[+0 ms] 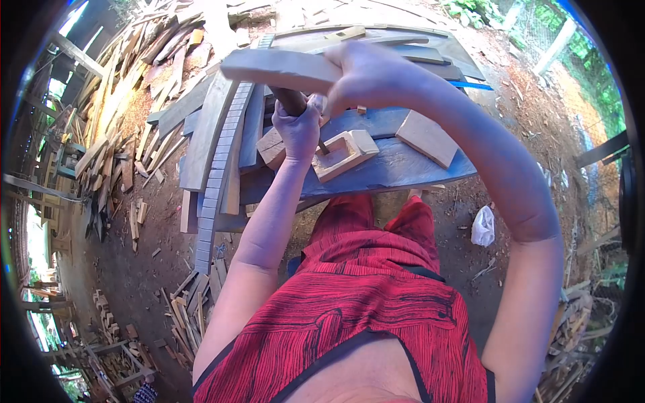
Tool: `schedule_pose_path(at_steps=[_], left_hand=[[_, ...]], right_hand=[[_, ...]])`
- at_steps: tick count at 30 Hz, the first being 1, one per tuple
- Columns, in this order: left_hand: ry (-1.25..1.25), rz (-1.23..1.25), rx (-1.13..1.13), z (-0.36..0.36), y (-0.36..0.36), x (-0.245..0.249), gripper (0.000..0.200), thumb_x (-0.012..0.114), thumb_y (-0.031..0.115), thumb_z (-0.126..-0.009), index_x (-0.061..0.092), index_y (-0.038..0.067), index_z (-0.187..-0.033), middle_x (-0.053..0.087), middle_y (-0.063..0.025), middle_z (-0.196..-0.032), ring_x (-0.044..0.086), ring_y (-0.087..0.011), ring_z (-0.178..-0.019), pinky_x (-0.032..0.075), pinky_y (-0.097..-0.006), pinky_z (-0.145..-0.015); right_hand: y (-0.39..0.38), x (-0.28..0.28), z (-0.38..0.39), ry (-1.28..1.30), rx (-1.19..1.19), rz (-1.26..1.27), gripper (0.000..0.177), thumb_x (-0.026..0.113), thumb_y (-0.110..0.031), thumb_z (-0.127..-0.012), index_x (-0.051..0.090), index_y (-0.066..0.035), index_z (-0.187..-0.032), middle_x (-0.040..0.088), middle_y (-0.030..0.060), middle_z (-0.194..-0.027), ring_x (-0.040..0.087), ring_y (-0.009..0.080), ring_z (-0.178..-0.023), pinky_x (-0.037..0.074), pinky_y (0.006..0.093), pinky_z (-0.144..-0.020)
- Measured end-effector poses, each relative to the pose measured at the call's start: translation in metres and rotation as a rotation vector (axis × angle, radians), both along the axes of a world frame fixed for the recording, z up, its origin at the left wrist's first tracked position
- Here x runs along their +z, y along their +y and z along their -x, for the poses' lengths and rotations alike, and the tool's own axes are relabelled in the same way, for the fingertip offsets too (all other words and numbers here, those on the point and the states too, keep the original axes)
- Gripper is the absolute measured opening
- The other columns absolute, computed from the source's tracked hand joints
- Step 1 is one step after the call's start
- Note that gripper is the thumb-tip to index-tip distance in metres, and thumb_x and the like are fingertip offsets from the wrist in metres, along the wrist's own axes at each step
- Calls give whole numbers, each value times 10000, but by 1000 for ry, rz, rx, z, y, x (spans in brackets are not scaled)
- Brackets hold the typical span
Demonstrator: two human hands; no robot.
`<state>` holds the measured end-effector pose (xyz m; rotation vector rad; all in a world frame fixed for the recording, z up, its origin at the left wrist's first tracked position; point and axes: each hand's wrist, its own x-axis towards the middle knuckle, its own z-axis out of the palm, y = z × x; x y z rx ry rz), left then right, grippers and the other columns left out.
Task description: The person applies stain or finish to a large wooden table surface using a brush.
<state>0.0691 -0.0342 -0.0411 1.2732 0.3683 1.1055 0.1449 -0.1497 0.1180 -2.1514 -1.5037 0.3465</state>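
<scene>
Pale wood, hollowed out along its middle, lies as a short block (348, 164) on the dark worktop (410, 171), close to the edge on the wearer's side, its long axis running from about 8 o'clock to 2 o'clock. The left hand (296, 133) is the nearer of the two hands, with the block at its 4 o'clock; it is closed in a fist around a chisel (288, 101), whose dark handle stands out above the grip at 11 o'clock and whose thin shaft slants out below toward 5 o'clock, into the hollow at the block's 9 o'clock end. Whether the hidden tip bites into the wood cannot be told

The right hand (353, 75), slightly blurred, is raised farther off, with the block at its 6 o'clock. Its fingers are closed on the 3 o'clock end of a thick wooden bar (279, 68), which reaches across to 9 o'clock and crosses over the butt of the chisel handle, bar and tool lying at a wide angle to each other; whether they touch is not clear from this view. A flat wooden piece (427, 139) rests on the worktop at the block's 3 o'clock, while another offcut (271, 148) sits at its 9 o'clock, beyond the chisel shaft
</scene>
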Motion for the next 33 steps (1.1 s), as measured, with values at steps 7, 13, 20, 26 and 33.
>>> schedule_pose_path(at_steps=[7, 13, 20, 26, 33], left_hand=[[37, -45, -16, 0, 5, -7, 185, 693, 56, -775, 512, 76, -741, 528, 7, -609, 501, -57, -448, 411, -203, -414], [9, -18, -5, 0, 2, -3, 177, 684, 52, -783, 510, 68, -753, 522, 7, -607, 492, -62, -447, 406, -204, -415], [12, 13, -39, 1, 2, -3, 177, 684, 45, -779, 509, 68, -770, 523, 8, -604, 481, -55, -438, 395, -202, -411], [37, -1, 2, -2, 3, -7, 191, 691, 43, -777, 503, 74, -762, 521, 10, -607, 487, -54, -439, 397, -199, -405], [-21, -53, -8, -3, 3, -5, 197, 687, 47, -782, 497, 79, -745, 521, 11, -607, 491, -52, -445, 396, -194, -411]], right_hand=[[16, 9, -7, 363, -1, -454, 404, 751, -259, -625, 674, 3, -923, 644, 77, -737, 613, 144, -616, 497, 265, -601], [10, 7, -12, 24, -11, 41, 412, 746, -253, -590, 650, 20, -884, 594, 57, -635, 573, 110, -550, 431, 242, -451], [27, -25, -17, -90, -5, -783, 425, 803, -374, -615, 671, -19, -807, 567, 37, -597, 505, 95, -473, 411, 262, -435], [5, 15, -17, 194, -226, -247, 385, 782, -396, -663, 636, -52, -754, 505, 0, -564, 456, 88, -430, 362, 230, -399], [-5, -2, -6, 138, -20, 54, 417, 744, -260, -570, 641, 31, -849, 615, 82, -699, 589, 160, -631, 467, 270, -604]])
